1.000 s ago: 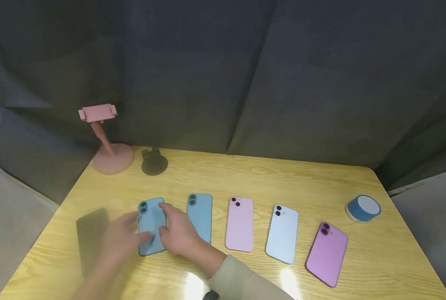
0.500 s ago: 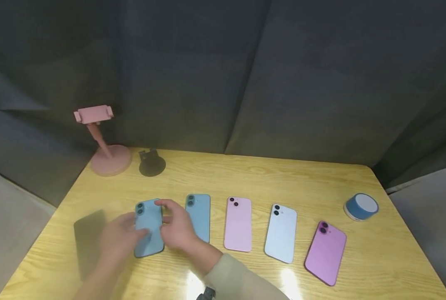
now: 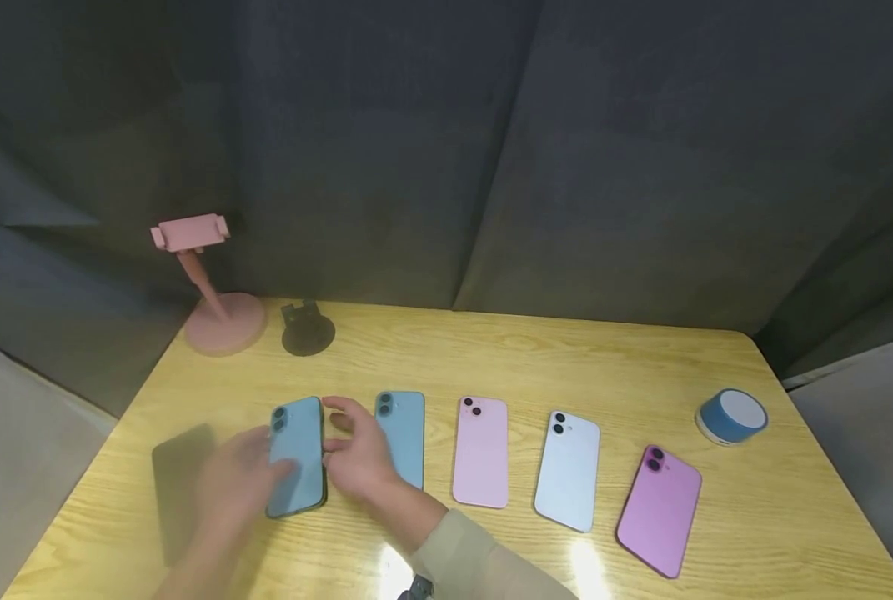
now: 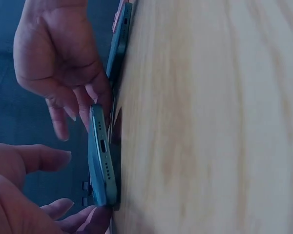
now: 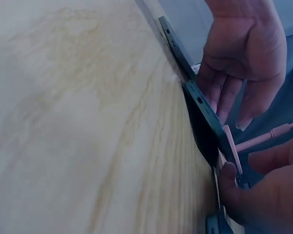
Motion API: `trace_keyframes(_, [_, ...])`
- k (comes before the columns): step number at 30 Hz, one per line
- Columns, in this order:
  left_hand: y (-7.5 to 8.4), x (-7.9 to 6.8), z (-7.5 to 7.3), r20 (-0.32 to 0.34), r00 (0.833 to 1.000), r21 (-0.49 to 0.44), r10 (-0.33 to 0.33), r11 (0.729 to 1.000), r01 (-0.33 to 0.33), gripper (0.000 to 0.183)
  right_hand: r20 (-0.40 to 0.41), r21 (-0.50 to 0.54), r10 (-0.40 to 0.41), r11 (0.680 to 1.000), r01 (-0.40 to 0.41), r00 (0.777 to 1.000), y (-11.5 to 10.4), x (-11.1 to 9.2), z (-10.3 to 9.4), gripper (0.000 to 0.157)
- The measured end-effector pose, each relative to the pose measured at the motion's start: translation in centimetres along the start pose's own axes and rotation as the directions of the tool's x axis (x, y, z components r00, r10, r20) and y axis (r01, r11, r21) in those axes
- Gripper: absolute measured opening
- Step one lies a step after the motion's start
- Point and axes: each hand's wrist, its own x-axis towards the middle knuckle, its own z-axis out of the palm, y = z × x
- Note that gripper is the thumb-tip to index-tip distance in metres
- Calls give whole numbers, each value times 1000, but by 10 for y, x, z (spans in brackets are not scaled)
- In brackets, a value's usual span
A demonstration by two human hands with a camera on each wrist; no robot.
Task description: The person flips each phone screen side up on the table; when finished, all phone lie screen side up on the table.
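A teal phone [image 3: 296, 458] lies camera side up between my two hands, tilted with its right edge raised. In the left wrist view its bottom edge with the charging port [image 4: 103, 146] faces the camera. My left hand [image 3: 238, 479] is at its left edge, fingertips against that side, thumb held apart above the back. My right hand [image 3: 359, 454] is at its right edge, fingertips right at the raised side, other fingers spread and relaxed. In the right wrist view the dark underside [image 5: 202, 129] shows beneath the phone.
Rightward lie another teal phone [image 3: 403, 437], a pink phone [image 3: 480, 454], a white phone [image 3: 568, 471] and a purple phone [image 3: 659, 512]. Left is a dark phone [image 3: 182, 467]. Behind stand a pink phone stand [image 3: 224, 323] and black stand [image 3: 308, 331]; a blue cylinder [image 3: 733, 416] sits far right.
The teal phone has shifted slightly left and its right edge has come up. My right fingers, earlier over its back, are now at the right edge; my left hand stays put.
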Motion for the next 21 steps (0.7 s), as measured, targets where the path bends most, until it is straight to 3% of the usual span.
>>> trace_keyframes(5, [3,-2,-3,36,999,-81,-36,996,39,76,83,79,55,995,-61,995,0,2,-2,76])
trace_keyframes(11, [4,-3,-4,65,998,-144,-19,989,29,71,306,98,86,988,-121,948,3,2,2,61])
trace_keyframes(15, [4,-3,-3,108,994,-251,18,968,10,68,299,48,32,998,-49,954,6,2,3,63])
trace_keyframes(18, [2,-3,-3,137,990,-278,36,960,4,66,284,-60,-16,998,35,959,6,3,3,62])
trace_keyframes(21, [0,-2,-2,123,992,-270,31,963,3,63,281,-211,-43,972,106,959,5,3,3,60])
